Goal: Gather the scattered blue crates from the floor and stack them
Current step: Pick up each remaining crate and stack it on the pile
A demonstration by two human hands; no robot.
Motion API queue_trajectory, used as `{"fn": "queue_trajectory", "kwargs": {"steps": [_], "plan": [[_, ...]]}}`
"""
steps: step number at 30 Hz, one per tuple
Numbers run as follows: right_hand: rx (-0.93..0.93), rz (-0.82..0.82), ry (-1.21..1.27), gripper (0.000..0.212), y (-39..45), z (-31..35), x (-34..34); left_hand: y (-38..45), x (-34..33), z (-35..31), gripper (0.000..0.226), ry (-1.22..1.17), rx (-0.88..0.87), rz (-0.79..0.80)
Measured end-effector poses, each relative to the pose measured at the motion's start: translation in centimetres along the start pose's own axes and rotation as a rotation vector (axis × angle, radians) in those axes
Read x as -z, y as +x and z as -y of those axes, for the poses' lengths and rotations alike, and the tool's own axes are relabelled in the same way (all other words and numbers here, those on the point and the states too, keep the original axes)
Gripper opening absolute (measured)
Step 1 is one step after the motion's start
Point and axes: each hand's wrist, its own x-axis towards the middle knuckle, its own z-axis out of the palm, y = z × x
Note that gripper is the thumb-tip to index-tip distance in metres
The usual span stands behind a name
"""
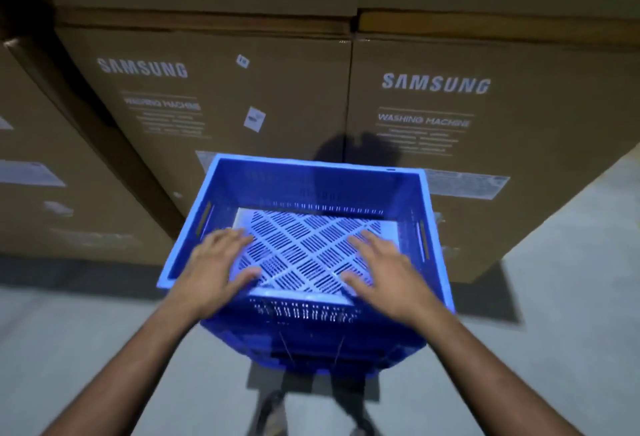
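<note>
Above blue crate, 2 flat hands.

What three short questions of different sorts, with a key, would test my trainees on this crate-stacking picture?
1. True or false: both hands grip the side handle slots of the blue crate.
2. Multiple choice: what product is printed on the cardboard boxes behind the crate? A television; B washing machine; C refrigerator.
3. Fill in: the left hand and right hand are over the crate with fingers ____.

Key
1. False: neither hand is at a slot.
2. B.
3. Straight, spread.
</note>
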Motion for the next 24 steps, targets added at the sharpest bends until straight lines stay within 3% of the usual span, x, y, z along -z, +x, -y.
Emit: {"fn": "queue_trajectory", "kwargs": {"steps": [3,8,10,14,18,24], "plan": [[0.178,0.068,-0.23,0.087,-2.1,2.4,-4.1,-2.5,-1.2,-2.3,0.081,0.14,-0.137,0.188],[0.155,-0.148,-0.321,0.065,-1.6,1.8,-6.9,-1.6,-1.7,-2.3,0.085,0.297,-0.125,0.144],[0.165,-0.222,-0.355,0.069,-0.8,1.6,-6.4,-1.0,-1.6,-2.1,0.089,0.301,-0.111,0.134],[0.104,-0.228,-0.38,0.087,1.2,1.6,-4.4,-0.1,-2.0,-2.2,0.093,0.246,0.007,0.099],[0.033,-0.167,-0.407,0.071,1.9,1.4,-5.2,1.3,-2.7,-2.7,0.096,0.276,0.057,0.067],[-0.082,-0.118,-0.478,0.074,0.7,3.4,-6.3,1.9,-2.7,-1.4,0.1,0.347,-0.033,0.097]]}}
